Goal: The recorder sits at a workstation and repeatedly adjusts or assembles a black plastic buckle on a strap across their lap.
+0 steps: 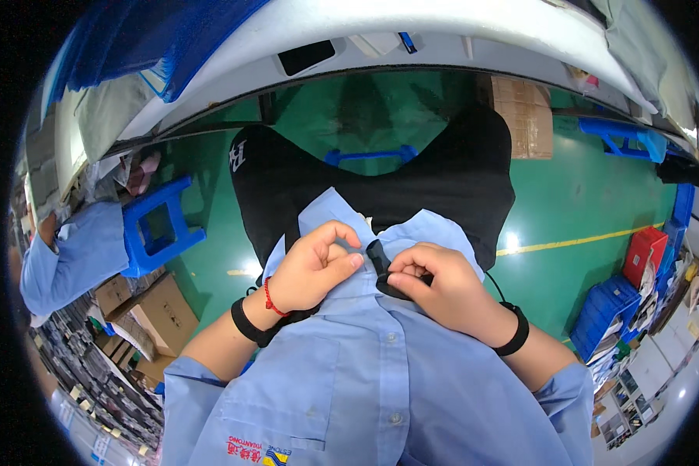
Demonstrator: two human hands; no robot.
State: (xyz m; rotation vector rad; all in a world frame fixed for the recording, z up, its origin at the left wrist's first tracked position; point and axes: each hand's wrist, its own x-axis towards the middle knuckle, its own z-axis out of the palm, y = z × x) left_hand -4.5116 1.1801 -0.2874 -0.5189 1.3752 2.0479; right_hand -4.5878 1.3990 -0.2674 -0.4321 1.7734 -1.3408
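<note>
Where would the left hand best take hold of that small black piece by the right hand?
Probably the far end of the small black piece, pinched from the person's left. It is narrow, and that end stands clear of the right hand, whose fingers are at its near part; the left hand is already on that side, apparently free.

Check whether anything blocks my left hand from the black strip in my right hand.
Nothing visible does. The left hand is just left of the black strip, with a narrow open gap between; the light-blue shirt only shows behind it. The right hand grips the strip from the other side.
</note>
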